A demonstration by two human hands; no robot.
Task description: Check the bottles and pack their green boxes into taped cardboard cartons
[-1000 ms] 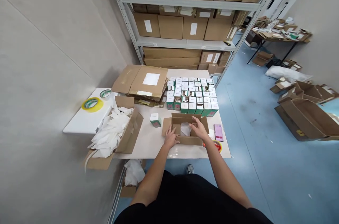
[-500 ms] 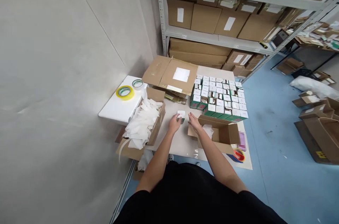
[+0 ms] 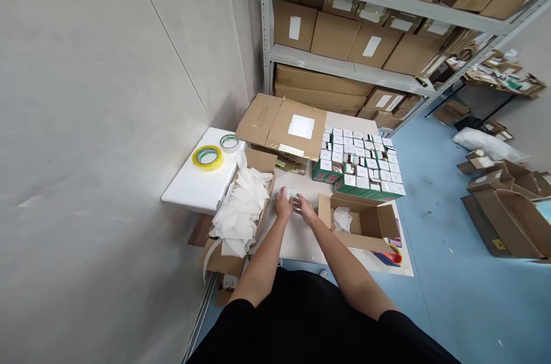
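My left hand (image 3: 283,204) is wrapped round a small white-and-green box (image 3: 293,193), held just above the table. My right hand (image 3: 305,209) has its fingers bent against the near right end of that box. Fingers hide most of the box. Just left of my hands, an open carton (image 3: 270,185) is heaped with white paper sheets (image 3: 241,203). On the right stands an open cardboard box (image 3: 365,217) with a crumpled white sheet (image 3: 342,219) in it. Behind it are rows of white-topped green boxes (image 3: 359,160), several with raised flaps.
A flattened carton (image 3: 275,120) with a white label lies at the back of the table (image 3: 297,243). Yellow tape (image 3: 208,158) and another tape roll (image 3: 229,143) rest on a white surface (image 3: 189,189). Shelving with cartons (image 3: 336,34) stands behind. A blue-and-red tape item (image 3: 391,256) sits at the front right.
My right hand has moved left to the small box, closing the gap between my hands. The box has turned in my left hand. The view has shifted slightly.
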